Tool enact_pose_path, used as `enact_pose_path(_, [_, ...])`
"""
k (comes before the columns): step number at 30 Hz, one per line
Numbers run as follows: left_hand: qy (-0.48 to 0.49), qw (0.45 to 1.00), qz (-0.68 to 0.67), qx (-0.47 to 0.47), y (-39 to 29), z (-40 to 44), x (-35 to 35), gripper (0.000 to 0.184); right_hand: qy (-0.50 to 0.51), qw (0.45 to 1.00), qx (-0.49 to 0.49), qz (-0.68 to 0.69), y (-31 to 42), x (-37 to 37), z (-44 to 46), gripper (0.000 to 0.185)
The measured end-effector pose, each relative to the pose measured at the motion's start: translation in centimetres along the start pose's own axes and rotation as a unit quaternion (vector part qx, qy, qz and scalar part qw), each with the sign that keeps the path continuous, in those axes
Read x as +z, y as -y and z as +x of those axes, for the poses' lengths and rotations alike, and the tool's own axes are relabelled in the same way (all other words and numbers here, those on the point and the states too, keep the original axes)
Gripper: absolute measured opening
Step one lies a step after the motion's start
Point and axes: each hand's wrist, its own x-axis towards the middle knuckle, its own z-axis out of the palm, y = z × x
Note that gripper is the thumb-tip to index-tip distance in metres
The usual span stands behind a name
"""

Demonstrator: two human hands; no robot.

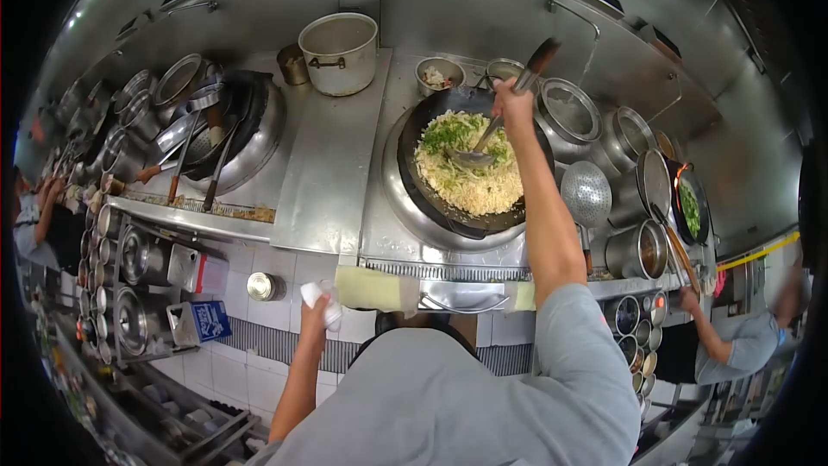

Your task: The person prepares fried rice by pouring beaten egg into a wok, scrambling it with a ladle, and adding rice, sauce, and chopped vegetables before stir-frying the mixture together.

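My right hand (pixel 514 108) is wrapped round the long handle of a metal ladle (pixel 474 158), whose dark wooden end sticks up past my fist. The bowl of the ladle rests in fried rice (pixel 483 194) topped with chopped greens (pixel 448 131). A big black wok (pixel 412 177) on the steel stove holds the rice. Low at the left, in front of the counter edge, my left hand (pixel 316 315) is closed on a folded white cloth (pixel 332 311), away from the wok.
Behind the wok is a bowl of food (pixel 440 76); a large pot (pixel 339 56) stands at the back left. A perforated skimmer (pixel 586 194) and strainers (pixel 569 110) crowd the right. A yellow-green towel (pixel 375 288) hangs on the front edge. Another person (pixel 733 345) works at the right.
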Motion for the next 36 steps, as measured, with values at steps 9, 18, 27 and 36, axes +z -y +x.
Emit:
enact_pose_path(9, [-0.038,0.999,-0.01,0.038,-0.5,0.7,-1.8,0.037,-0.068,0.994,0.032,0.08,0.1,-4.7,-3.4,0.026])
enact_pose_path(18, [-0.002,0.997,0.064,0.051,-0.8,-1.5,2.0,0.048,-0.071,0.994,-0.034,0.073,-0.9,-6.3,-4.8,0.032])
enact_pose_path(27, [-0.01,0.996,0.074,0.055,0.6,-1.6,1.9,0.051,-0.16,0.981,0.039,0.102,0.5,-0.8,-3.3,0.031])
enact_pose_path(36, [-0.028,0.993,0.102,0.06,0.1,-1.3,0.7,0.051,-0.154,0.973,0.105,0.133,-3.3,0.6,-3.2,0.029])
